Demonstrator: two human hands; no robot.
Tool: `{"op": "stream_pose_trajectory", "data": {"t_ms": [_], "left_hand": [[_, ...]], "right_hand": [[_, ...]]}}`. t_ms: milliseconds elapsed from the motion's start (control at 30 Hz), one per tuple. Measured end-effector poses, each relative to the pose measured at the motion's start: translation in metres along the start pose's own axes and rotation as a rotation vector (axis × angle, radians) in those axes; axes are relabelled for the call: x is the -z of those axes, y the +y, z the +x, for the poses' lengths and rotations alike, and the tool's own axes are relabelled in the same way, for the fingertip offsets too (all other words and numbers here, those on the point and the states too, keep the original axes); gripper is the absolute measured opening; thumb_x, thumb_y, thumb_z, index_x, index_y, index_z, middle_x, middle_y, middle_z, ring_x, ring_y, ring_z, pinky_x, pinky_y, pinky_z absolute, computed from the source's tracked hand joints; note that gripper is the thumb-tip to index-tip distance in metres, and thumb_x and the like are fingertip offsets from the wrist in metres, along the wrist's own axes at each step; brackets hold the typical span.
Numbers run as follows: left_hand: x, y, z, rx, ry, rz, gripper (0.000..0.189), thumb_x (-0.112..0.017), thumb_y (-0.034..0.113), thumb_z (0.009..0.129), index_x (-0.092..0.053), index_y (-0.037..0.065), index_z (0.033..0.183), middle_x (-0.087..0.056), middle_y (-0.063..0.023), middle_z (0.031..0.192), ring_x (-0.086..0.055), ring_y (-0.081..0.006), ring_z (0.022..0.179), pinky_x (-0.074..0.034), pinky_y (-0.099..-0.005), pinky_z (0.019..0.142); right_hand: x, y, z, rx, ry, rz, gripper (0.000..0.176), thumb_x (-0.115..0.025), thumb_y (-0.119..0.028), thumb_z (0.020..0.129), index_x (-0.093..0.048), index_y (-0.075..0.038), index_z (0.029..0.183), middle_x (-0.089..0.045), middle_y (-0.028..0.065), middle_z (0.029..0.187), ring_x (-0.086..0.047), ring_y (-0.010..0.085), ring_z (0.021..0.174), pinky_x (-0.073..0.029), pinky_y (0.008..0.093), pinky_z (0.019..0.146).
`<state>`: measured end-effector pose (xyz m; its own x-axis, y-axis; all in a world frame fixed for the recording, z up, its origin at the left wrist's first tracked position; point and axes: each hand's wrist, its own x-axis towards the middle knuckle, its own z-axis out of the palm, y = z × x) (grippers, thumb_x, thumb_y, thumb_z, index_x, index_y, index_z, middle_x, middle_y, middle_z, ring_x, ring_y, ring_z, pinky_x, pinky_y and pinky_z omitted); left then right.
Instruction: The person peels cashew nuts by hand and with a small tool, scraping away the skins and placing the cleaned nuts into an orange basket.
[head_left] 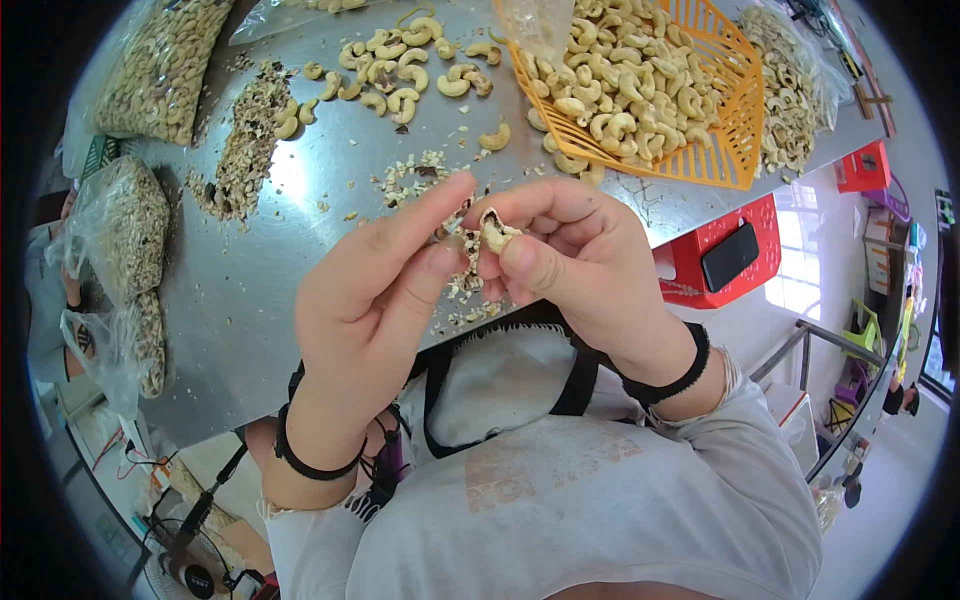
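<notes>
My right hand point(585, 265) pinches a cashew nut point(492, 232) between thumb and fingers, its broken side showing a dark hollow. Close against it, my left hand point(375, 275) has thumb and forefinger nearly together on something small that I cannot make out. Pale cashew crumbs point(468, 283) lie on the metal table point(255, 300) under and around both hands. Just beyond the fingertips is a patch of chopped bits point(410, 178). Farther off, loose whole cashews point(385, 72) are spread out, some with dark spots.
An orange plastic basket point(742, 120) heaped with cashews stands at the back right, beside a bag of pieces point(785, 85). Bags of nuts point(165, 70) and crumbs point(130, 225) line the left. A brownish crumb pile point(245, 150) lies nearer. A phone point(730, 258) rests on a red stool point(768, 235).
</notes>
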<state>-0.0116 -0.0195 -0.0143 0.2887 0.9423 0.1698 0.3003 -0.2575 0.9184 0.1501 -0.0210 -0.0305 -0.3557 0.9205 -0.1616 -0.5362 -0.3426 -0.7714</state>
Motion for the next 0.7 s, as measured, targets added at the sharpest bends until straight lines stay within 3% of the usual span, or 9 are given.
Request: {"op": "stream_pose_trajectory", "data": {"t_ms": [233,500,700], "left_hand": [[-0.0007,-0.0018,0.0044,-0.117,-0.054,0.029,0.035,-0.054,-0.002,0.073,-0.051,0.002,0.109,-0.059,-0.0086,0.089,-0.055,-0.014,0.071,-0.043,-0.0221,0.063],[0.0074,-0.0004,0.0079,-0.189,-0.133,0.222,0.042,-0.057,-0.004,0.066,-0.055,0.009,0.106,-0.057,-0.0075,0.07,-0.052,-0.0186,0.057,-0.04,-0.0251,0.051],[0.0033,-0.0075,0.0072,-0.386,-0.008,0.391,0.041,-0.059,-0.003,0.063,-0.058,0.01,0.101,-0.057,-0.0074,0.069,-0.052,-0.0178,0.057,-0.041,-0.0245,0.05]], "right_hand": [[-0.0025,-0.0043,-0.0015,0.009,0.053,-0.125,0.024,-0.061,-0.01,0.075,-0.052,0.002,0.093,-0.057,0.0031,0.077,-0.052,0.0045,0.066,-0.042,0.017,0.057],[0.0008,-0.001,-0.0004,0.085,0.053,-0.355,0.021,-0.066,-0.012,0.07,-0.055,0.001,0.083,-0.05,-0.0026,0.067,-0.043,0.0018,0.058,-0.036,0.0151,0.051],[-0.0017,0.0011,0.0001,0.136,0.053,-0.385,0.019,-0.066,-0.011,0.07,-0.056,0.0,0.081,-0.048,-0.0034,0.066,-0.04,0.0016,0.056,-0.033,0.0153,0.049]]}}
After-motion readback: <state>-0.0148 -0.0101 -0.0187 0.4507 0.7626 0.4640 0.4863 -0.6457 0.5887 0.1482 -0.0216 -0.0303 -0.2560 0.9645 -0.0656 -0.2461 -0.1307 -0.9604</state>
